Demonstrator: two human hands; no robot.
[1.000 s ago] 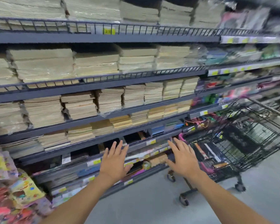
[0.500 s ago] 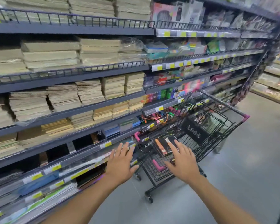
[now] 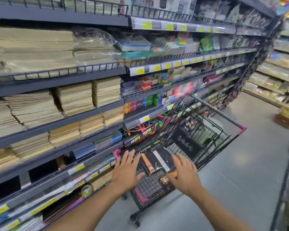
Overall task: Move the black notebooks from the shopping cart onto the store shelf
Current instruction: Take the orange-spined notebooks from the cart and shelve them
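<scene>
Black notebooks [image 3: 158, 160] lie in the shopping cart [image 3: 212, 130], between the two hands. The left hand [image 3: 126, 170] and right hand [image 3: 184, 172] are spread wide open and hold nothing. This looks like the reaching step. Next, both hands should close on the stack, then lift it left to the store shelf [image 3: 57, 152].

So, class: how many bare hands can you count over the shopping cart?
2. The left hand is spread over the black wire shopping cart's near left corner; the right hand is spread over the black notebooks inside.
</scene>
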